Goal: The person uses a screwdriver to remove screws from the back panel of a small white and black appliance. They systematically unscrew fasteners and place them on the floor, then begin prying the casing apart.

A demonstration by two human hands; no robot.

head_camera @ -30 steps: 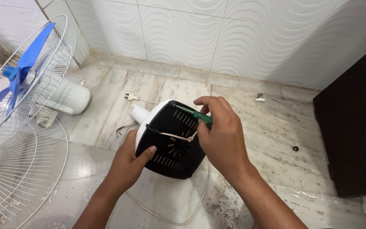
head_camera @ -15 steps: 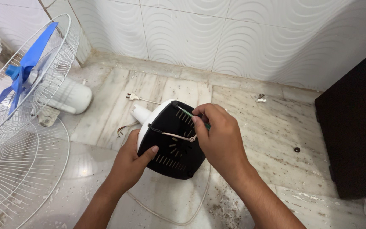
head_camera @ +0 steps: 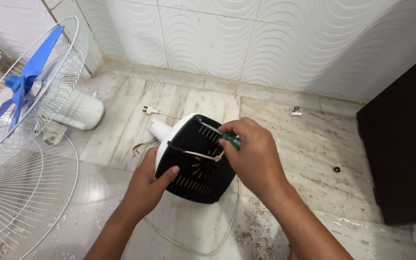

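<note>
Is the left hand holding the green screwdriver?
No, the green screwdriver is in the right hand, while the left hand grips the black fan base.

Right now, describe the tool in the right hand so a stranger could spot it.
On the marble floor, both hands grip a black fan base. The right hand presses a screwdriver against its top. Its green handle is the only green thing there.

Two bare forearms enter from the lower edge, ending in the left hand and the right hand. No sleeves, gloves, rings, watch or wristbands show. Fingernails are short and unpainted.
</note>
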